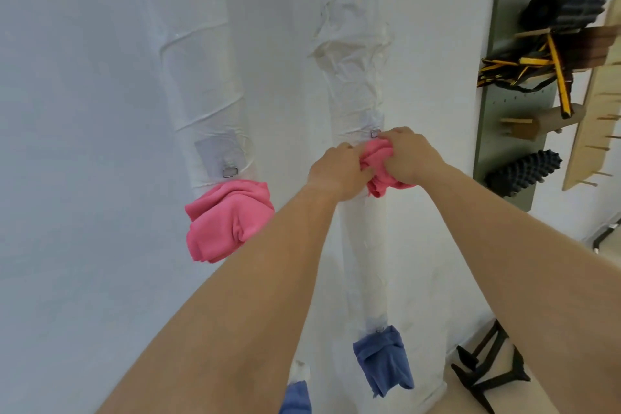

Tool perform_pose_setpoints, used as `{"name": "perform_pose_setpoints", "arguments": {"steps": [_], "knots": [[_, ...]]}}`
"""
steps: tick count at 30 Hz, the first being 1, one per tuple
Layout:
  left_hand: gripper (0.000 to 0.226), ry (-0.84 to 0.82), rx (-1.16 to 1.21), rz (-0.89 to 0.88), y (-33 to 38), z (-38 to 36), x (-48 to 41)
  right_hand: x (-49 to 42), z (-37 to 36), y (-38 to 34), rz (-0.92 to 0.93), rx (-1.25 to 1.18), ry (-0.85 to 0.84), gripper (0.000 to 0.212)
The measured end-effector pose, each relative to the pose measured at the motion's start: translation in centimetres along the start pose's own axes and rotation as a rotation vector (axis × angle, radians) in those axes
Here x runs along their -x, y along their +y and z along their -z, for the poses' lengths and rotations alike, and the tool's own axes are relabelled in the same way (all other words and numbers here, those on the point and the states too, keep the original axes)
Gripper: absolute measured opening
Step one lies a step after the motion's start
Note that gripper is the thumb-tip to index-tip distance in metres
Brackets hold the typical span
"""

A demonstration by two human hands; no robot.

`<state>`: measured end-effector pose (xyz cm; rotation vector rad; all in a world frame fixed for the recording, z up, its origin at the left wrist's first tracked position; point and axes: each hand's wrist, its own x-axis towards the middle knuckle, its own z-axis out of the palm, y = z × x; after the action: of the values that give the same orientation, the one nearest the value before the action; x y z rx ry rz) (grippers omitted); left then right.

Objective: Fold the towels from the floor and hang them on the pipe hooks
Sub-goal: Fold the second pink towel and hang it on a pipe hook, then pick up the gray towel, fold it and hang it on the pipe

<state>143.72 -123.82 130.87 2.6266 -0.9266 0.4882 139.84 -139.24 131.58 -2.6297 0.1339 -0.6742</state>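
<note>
Left hand [339,168] and right hand [410,155] grip the bunched pink towel [378,161], fingers [398,134] curled tight, at the mid-frame hook [375,133]; so wadded, it could slip off.

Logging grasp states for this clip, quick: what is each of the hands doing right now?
Left hand: closed, gripping the bunched pink towel held against the right pipe.
Right hand: closed, gripping the same pink towel.
</note>
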Motion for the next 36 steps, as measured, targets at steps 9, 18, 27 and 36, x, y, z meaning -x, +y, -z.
{"name": "perform_pose_setpoints", "arguments": {"steps": [9,18,27,36], "knots": [[0.053,0.063,-0.112,0.141,-5.7,11.1,14.7,8.3,1.4,-14.1,0.046,0.092,-0.026,0.05],[0.053,0.102,-0.205,0.475,-19.2,21.3,42.1,23.3,-7.6,-39.0,0.419,0.056,-0.181,0.046],[0.05,0.079,-0.292,0.818,-27.3,26.3,70.6,42.0,-19.4,-58.8,0.777,0.069,-0.432,0.048],[0.051,0.016,-0.213,1.341,-26.8,22.6,97.6,62.8,-32.0,-68.3,1.161,0.058,-0.796,0.049]]}}
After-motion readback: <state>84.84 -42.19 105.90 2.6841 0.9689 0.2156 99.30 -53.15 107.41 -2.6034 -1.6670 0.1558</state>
